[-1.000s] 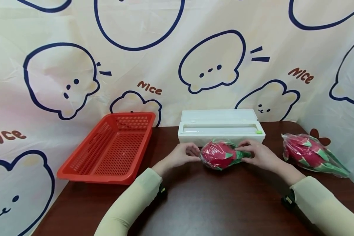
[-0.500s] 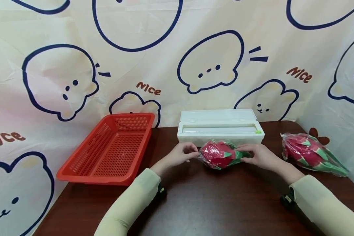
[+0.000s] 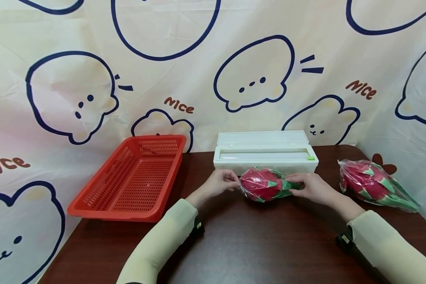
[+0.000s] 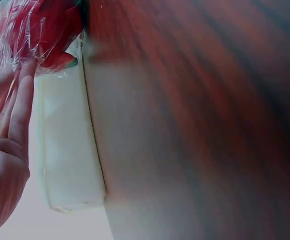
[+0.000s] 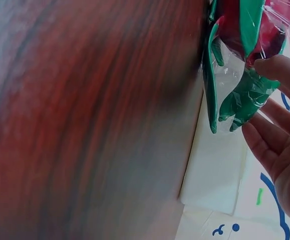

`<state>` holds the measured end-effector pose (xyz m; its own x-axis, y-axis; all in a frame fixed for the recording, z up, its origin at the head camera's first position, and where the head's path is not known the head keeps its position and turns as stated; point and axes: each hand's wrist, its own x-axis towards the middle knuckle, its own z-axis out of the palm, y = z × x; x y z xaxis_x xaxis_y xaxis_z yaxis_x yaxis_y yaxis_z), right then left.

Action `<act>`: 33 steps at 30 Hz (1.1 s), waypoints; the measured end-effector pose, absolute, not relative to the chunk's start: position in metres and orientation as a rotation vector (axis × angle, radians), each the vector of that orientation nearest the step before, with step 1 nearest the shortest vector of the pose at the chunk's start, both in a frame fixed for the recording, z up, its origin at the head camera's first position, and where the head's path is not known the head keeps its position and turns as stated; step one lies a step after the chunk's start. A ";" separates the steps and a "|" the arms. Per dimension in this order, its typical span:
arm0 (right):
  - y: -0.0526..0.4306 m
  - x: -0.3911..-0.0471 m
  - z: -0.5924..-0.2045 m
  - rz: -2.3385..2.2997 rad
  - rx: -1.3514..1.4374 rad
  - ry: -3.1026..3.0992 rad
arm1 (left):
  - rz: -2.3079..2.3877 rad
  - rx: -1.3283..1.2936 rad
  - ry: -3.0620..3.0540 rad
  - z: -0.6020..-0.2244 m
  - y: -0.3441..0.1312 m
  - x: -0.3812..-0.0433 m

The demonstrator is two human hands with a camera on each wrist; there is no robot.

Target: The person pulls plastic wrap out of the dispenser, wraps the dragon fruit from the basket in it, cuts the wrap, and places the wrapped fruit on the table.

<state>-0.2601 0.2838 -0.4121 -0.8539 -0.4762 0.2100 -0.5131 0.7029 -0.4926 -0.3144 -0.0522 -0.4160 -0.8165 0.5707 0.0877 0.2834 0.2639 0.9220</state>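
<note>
A pink dragon fruit (image 3: 260, 184) with green leaf tips, wrapped in clear film, lies sideways between my two hands at the middle of the table. At its rounded left end my left hand (image 3: 220, 182) pinches the gathered film; in the left wrist view the left hand's fingertips (image 4: 28, 67) meet at the crinkled wrap. My right hand (image 3: 311, 188) holds the green leafy end, thumb on one side and fingers on the other, as the right wrist view shows with the green leaves (image 5: 250, 95). A second wrapped dragon fruit (image 3: 372, 182) lies at the right.
Just behind the fruit stands a white cling film box (image 3: 266, 169), lid raised, with a green slider (image 3: 310, 158) on it. A red perforated basket (image 3: 127, 215) sits on the left of the dark wooden table (image 3: 262, 244). A printed cloth hangs behind.
My left fingers, spread apart at the fruit's left end half a second ago, have come together on the film there. The fruit has barely shifted, and my right hand keeps its hold.
</note>
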 end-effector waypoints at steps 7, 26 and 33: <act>0.283 -0.260 -0.413 0.824 0.822 -2.826 | 1.549 0.715 2.360 -0.413 -0.048 -0.319; 0.283 -0.262 -0.412 0.803 0.822 -2.802 | 1.483 0.810 2.354 -0.410 -0.053 -0.309; 0.280 -0.261 -0.412 0.816 0.813 -2.810 | 1.445 0.833 2.409 -0.413 -0.053 -0.312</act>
